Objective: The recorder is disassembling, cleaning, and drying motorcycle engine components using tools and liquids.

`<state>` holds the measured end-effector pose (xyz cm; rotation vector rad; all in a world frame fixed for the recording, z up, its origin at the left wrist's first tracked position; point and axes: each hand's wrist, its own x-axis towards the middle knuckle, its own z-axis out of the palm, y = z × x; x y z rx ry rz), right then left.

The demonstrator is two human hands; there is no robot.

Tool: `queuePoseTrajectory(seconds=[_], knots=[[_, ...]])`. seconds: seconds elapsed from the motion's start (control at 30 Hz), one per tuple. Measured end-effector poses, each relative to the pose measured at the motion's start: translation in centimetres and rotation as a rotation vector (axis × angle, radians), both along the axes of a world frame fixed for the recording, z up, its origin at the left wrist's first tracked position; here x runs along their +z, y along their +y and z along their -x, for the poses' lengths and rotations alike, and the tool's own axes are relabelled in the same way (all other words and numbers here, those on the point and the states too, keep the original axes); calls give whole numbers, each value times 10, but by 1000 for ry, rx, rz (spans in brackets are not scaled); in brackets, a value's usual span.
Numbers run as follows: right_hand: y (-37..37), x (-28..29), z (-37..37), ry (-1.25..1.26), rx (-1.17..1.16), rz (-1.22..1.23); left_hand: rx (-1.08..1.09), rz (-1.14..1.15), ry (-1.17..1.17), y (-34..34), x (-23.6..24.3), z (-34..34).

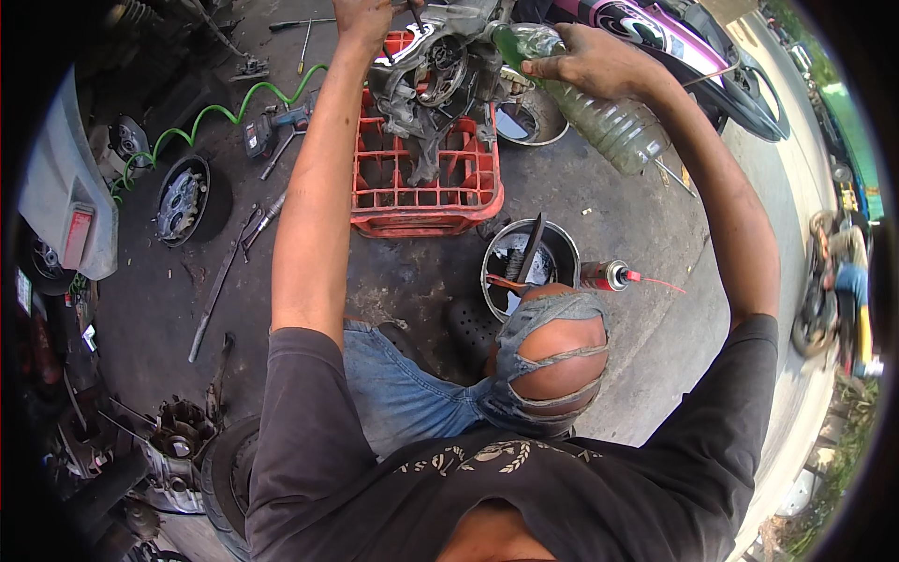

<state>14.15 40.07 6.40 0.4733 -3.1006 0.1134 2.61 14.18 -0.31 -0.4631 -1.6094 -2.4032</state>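
My right hand (604, 64) is wrapped round a clear plastic bottle (613, 126). The bottle lies tilted, its greenish neck end pointing at a metal engine casing (426, 80). That casing rests on an upturned-looking red plastic crate (431, 201). At the top edge my left hand (363, 21) is closed beside the casing's left side. A thin dark piece shows by its fingers, but what they hold is cut off by the frame and too unclear to name. Behind the bottle, a metal bowl (534, 122) with dark liquid stands at the crate's right.
Near my knee stands a metal pot (562, 245) with a brush-like tool, beside a spray can (607, 275) with a red straw. Leftward lie a cordless power tool (267, 133), a long bar (217, 300), a black basin (195, 201) of parts and a green coiled hose (220, 120).
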Motion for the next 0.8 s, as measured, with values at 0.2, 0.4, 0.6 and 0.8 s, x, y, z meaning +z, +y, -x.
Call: queuePoseTrajectory(seconds=[0.2, 0.4, 0.6, 0.8], knots=[[-37, 7, -13, -243, 38, 29, -14, -11, 7, -3, -1, 1], [-47, -40, -17, -203, 147, 29, -13, 6, 11, -3, -2, 1], [-45, -66, -24, -229, 220, 199, -27, -13, 7, -3, -1, 1], [-41, -53, -22, -399, 84, 364, -52, -11, 10, -5, -2, 3]])
